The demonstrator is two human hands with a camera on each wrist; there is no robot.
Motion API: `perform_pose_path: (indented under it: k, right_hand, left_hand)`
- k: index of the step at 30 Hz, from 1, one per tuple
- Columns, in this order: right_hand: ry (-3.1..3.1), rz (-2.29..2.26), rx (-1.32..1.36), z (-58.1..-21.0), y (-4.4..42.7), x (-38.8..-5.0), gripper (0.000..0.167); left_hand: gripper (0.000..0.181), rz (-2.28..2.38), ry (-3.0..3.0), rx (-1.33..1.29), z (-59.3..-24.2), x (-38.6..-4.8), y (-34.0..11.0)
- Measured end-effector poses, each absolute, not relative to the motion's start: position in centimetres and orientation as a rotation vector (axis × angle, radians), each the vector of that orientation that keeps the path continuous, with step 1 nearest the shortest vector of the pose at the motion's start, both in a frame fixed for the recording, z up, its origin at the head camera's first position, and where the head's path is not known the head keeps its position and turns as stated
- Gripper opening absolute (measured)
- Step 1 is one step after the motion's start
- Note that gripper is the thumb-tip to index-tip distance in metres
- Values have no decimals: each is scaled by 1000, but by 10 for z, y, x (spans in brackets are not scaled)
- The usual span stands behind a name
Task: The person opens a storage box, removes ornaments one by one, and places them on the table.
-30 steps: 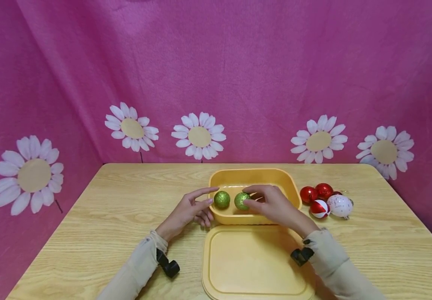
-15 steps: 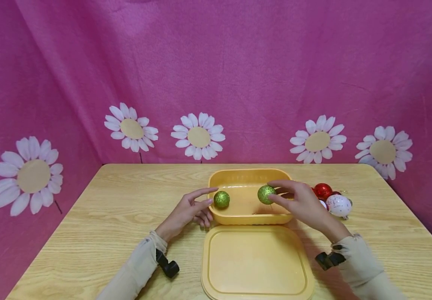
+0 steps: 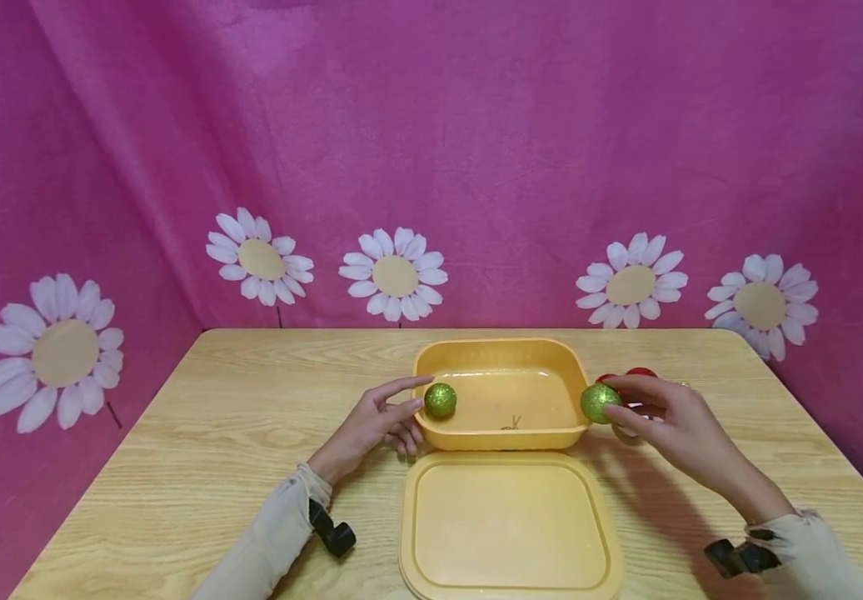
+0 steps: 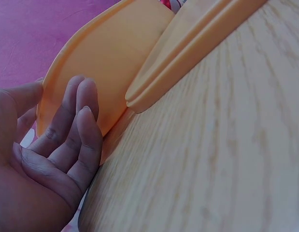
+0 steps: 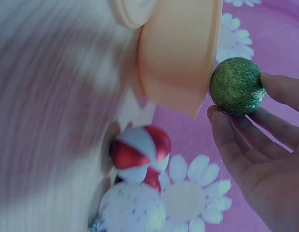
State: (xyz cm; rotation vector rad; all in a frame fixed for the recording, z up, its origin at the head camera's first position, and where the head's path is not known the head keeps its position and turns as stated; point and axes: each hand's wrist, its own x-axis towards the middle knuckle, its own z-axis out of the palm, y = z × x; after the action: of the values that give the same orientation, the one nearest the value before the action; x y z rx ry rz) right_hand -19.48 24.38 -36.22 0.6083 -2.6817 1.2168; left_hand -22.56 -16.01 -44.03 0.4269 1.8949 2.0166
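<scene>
A glittery green bauble is pinched between the thumb and fingers of my right hand. It is held just above the right rim of a yellow plastic container; in the right wrist view the green bauble appears beside the container wall. A second green bauble lies inside at the left end. My left hand rests against the container's left side, index finger and thumb at the rim. From the left wrist, the left hand shows its other fingers loosely bent near the outer wall.
The yellow lid lies flat in front of the container. Right of the container sit more baubles, mostly hidden by my right hand: a red-and-white one and a speckled white one. A pink flowered cloth hangs behind the table.
My right hand has lifted the green bauble from inside the container and carried it right, past the right rim. My left hand and the other green bauble have stayed put.
</scene>
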Motion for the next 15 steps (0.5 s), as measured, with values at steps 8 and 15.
perform_pose_path:
  k: [8, 15]
  right_hand:
    - [-2736, 1076, 459, -362, 270, -182, 39]
    - [-2770, 957, 461, -374, 292, -174, 36]
  left_hand:
    - [49, 2011, 1897, 394, -441, -225, -162]
    - [46, 2014, 1889, 404, -440, -226, -161]
